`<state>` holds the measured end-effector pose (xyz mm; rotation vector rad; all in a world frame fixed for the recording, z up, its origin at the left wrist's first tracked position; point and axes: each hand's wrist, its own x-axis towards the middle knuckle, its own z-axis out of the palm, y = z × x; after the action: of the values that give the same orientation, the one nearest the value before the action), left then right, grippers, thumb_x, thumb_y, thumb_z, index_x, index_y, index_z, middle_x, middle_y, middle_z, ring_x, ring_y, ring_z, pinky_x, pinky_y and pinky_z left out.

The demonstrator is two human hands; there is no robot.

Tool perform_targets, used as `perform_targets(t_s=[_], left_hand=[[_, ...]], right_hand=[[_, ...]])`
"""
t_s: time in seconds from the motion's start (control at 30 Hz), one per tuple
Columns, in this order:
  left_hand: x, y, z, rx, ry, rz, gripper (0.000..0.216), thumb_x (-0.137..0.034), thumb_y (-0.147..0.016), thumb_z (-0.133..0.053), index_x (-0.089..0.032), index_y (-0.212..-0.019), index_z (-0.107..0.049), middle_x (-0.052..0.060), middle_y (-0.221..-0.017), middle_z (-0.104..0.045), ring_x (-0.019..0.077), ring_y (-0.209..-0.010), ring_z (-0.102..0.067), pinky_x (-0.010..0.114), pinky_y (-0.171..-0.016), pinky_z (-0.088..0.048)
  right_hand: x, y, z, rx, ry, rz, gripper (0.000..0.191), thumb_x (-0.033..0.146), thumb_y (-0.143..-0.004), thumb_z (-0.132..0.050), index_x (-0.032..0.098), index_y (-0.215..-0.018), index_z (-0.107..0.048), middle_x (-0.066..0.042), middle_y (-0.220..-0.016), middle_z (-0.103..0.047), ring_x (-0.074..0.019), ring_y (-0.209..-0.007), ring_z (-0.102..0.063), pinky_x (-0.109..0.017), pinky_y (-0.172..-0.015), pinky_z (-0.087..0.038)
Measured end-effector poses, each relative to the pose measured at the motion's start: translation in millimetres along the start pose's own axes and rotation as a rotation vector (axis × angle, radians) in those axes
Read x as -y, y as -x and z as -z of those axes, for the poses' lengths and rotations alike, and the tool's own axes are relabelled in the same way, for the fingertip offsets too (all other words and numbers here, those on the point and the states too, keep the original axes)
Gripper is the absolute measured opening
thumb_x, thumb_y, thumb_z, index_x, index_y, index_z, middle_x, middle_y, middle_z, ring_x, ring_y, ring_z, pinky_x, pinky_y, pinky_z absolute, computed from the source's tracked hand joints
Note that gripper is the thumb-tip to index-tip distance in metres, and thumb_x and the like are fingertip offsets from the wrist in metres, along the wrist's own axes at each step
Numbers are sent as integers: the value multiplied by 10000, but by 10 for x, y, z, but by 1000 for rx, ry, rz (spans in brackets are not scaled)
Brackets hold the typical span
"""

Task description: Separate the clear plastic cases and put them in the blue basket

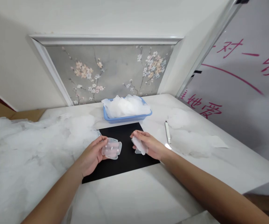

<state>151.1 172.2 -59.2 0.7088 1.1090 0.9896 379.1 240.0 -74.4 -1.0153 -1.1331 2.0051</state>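
Observation:
My left hand [92, 157] is closed on the edge of a small translucent plastic piece with rounded tabs [111, 148]; pale spots and a pinkish tint show through it. To its right, above the same black mat [121, 165], my right hand [151, 145] pinches a whitish translucent piece [139, 145], tilted and slightly blurred. A clear edge shows just under that piece; whether it is part of it I cannot tell. The two pieces are apart. Part of another clear item [98, 132] peeks out behind my left fingers.
Behind the mat stands a blue basket [128, 119] heaped with whitish translucent pieces [127, 106]. A large pile of similar material [20, 165] covers the table's left side. On the right lie a white pen-like tool [167, 132] and another whitish heap [190, 143]. A whiteboard [237, 84] borders the right.

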Motion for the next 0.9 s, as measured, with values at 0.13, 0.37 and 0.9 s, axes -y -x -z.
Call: perform_targets(t_s=[0.13, 0.37, 0.9], left_hand=[[-15, 0, -26, 25, 116, 64, 231, -367, -928, -497, -178, -1026, -587, 72, -995, -658, 202, -875, -656, 375, -789, -553], [-18, 43, -100, 49, 143, 87, 346, -440, -937, -453, -180, -1141, -554, 104, -1046, -672, 235, -960, -657, 415, -885, -519], [-250, 132, 458, 34, -1378, -324, 45, -265, -736, -610, -221, -740, -605, 57, -908, -556, 229, -834, -501, 312, -683, -402]], right_hand=[[-34, 8, -3, -98, 275, 267, 502, 415, -688, -779, 198, -632, -330, 69, -574, -380, -67, -483, -373, -198, -438, -324], [-129, 52, -97, 81, 990, 715, 75, 262, -870, -588, 219, -927, -566, -75, -1105, -582, -169, -858, -618, -316, -715, -525], [-38, 17, -60, 43, 68, 16, 413, 481, -706, -758, 185, -991, -725, -45, -838, -681, -144, -692, -597, -244, -625, -470]])
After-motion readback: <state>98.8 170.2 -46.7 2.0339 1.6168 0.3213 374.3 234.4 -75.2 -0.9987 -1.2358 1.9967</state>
